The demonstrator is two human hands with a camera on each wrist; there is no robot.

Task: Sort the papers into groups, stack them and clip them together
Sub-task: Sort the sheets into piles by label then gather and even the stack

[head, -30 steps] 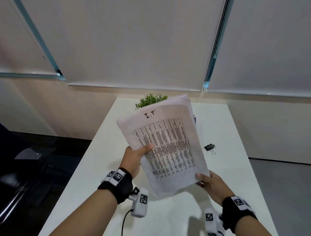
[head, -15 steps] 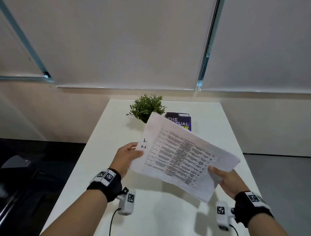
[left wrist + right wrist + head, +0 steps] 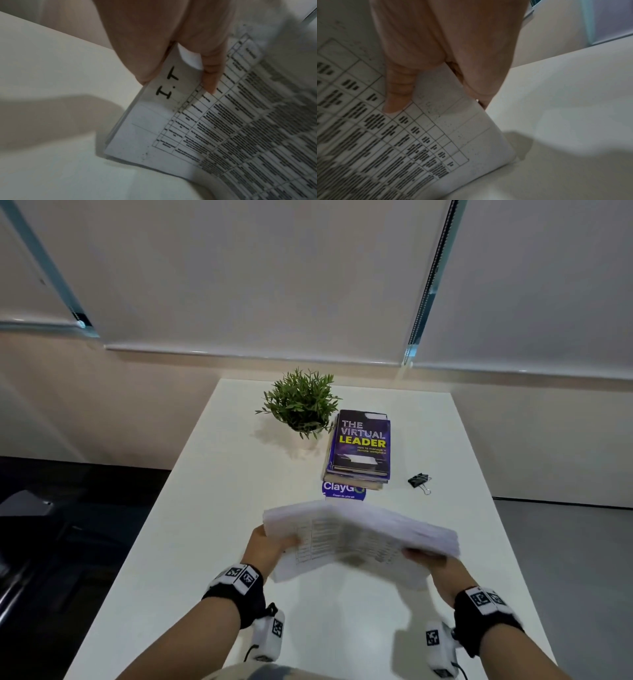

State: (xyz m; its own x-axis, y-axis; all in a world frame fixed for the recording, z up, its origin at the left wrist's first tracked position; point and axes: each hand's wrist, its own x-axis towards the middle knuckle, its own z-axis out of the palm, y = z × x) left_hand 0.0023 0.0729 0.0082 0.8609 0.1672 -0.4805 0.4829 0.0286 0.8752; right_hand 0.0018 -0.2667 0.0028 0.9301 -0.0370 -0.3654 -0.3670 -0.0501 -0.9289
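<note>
A stack of printed papers point(image 3: 356, 537) with tables, headed "I.T" point(image 3: 167, 86), is held sideways low over the white table point(image 3: 205, 508). My left hand point(image 3: 270, 546) pinches its left end, thumb point(image 3: 210, 75) on top and fingers beneath. My right hand point(image 3: 428, 559) pinches the right end the same way, thumb point(image 3: 397, 94) on the top sheet point(image 3: 436, 135). The stack is blurred in the head view. A black binder clip point(image 3: 419, 481) lies on the table, beyond and to the right of the papers.
A small potted plant point(image 3: 301, 402) stands at the far middle of the table. Beside it lies a pile of books point(image 3: 359, 450) with a purple cover on top, and a blue card point(image 3: 343, 491) at its near side. Blinds cover the wall behind.
The papers went from upright and facing me to turned sideways and tipped down flat toward the table. Both hands lowered with them, and the head view dropped.
</note>
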